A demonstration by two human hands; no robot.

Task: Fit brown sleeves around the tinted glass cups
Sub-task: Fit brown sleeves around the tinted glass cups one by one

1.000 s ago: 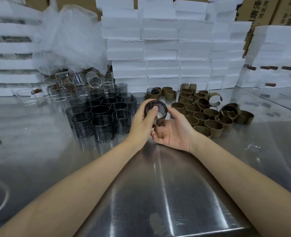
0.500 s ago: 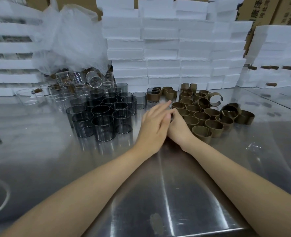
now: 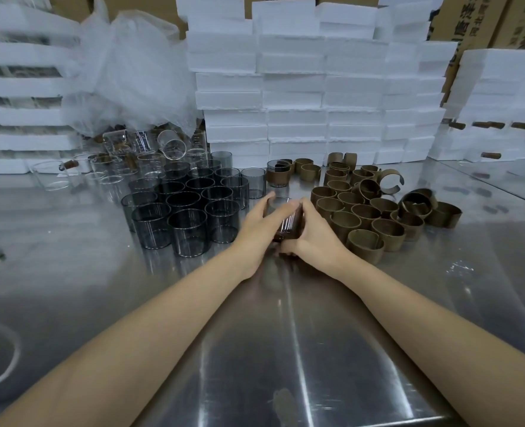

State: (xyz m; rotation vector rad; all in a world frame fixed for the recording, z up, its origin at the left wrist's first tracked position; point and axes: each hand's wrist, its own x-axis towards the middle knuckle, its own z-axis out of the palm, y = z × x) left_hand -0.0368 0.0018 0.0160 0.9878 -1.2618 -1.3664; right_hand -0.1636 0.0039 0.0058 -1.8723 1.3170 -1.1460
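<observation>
A stainless-steel worktable [image 3: 285,349] catches streaks of overhead light. Along its far edge rise stacked white foam blocks [image 3: 295,97], with another foam stack [image 3: 501,97] at right and foam trays [image 3: 17,87] at left. Crumpled clear plastic sheeting [image 3: 125,72] is heaped between them; printed cardboard cartons [image 3: 470,23] stand behind.

A brushed stainless-steel counter [image 3: 285,349] carries everything. Along its far edge stands a wall of stacked white foam blocks [image 3: 295,94], with a second stack of white foam [image 3: 501,97] at far right and layered white foam trays [image 3: 17,87] at far left. A crumpled sheet of translucent plastic wrap [image 3: 131,72] slumps between the left trays and the middle wall. Below it sits a cluster of clear glass cups [image 3: 110,167], one lying tipped on its side [image 3: 171,144]. Brown cardboard cartons with printed characters [image 3: 470,23] rise behind the foam.
</observation>
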